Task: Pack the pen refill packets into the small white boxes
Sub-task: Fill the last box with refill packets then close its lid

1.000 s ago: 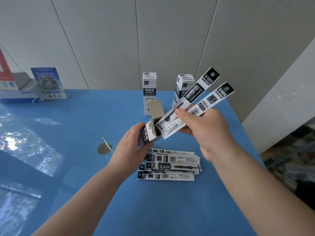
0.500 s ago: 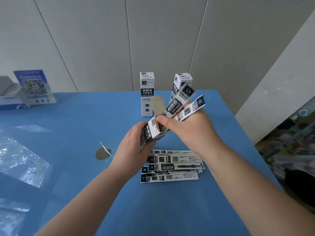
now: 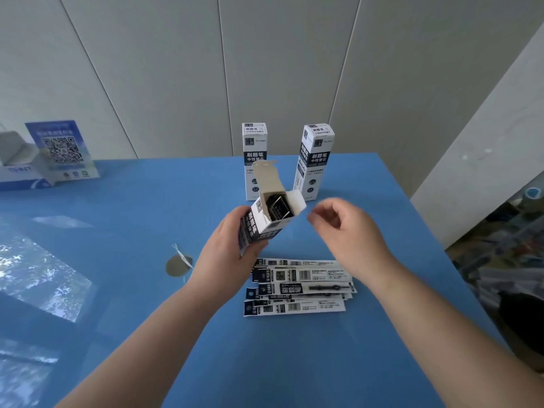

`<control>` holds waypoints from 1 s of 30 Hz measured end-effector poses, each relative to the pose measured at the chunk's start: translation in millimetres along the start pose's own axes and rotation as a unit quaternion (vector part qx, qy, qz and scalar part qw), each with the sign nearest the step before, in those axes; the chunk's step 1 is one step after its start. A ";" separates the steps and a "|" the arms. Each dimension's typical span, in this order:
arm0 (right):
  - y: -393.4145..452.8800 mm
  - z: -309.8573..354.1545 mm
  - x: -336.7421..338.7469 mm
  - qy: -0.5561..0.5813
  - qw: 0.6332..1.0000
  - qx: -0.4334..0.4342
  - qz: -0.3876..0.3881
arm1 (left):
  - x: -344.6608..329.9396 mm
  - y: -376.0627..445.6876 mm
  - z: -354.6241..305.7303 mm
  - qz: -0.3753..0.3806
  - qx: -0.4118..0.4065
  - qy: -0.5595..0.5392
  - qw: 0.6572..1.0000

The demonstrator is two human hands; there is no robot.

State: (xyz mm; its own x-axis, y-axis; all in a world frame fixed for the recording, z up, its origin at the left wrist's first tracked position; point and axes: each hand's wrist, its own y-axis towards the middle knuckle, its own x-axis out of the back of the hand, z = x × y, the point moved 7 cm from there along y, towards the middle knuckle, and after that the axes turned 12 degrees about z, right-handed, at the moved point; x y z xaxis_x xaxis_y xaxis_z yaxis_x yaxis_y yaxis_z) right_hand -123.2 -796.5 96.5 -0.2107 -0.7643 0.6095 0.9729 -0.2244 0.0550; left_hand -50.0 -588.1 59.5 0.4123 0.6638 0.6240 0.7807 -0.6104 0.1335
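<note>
Left hand fingers grip open box, contents dim; right hand fingers loose, empty.

Single head-worn wide-angle view, facing forward and down, close over the blue table, wall behind

Soft, even daylight, sharp at centre.
Window glare patches the glossy blue table at left; the right hand is motion-blurred, and wall panels bow outward toward the edges.

Blue table, glossy window reflections; grey panelled wall.
</note>
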 end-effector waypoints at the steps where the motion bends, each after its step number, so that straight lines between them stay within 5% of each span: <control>1: 0.3 -16.0 -7.1 -0.042 0.997 -0.039 0.045 | 0.4 -0.1 -0.4 -0.001 0.001 -0.001 1.000; 4: -3.1 -45.6 -39.0 -0.180 0.958 -0.066 0.212 | 1.0 -0.1 -0.2 -0.002 0.007 -0.008 1.000; 7: -8.8 -52.3 -62.3 -0.282 0.917 -0.029 0.281 | 0.1 -0.1 2.9 -0.005 0.017 -0.011 1.000; 20: -0.4 -55.6 -47.2 -0.362 0.899 -0.058 0.239 | -2.9 -1.8 9.4 -0.002 0.034 -0.021 0.999; 30: 0.7 -41.8 -2.0 -0.226 0.951 -0.104 0.186 | -2.5 -1.0 7.1 0.002 0.033 -0.028 0.999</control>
State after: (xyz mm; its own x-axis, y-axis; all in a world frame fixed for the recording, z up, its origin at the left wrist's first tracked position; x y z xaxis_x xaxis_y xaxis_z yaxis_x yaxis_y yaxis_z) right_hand -126.0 -820.4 62.2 0.2515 -0.4872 0.8363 0.9226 -0.1403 -0.3592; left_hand -48.4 -586.0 52.3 0.4390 0.6860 0.5802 0.8075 -0.5845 0.0801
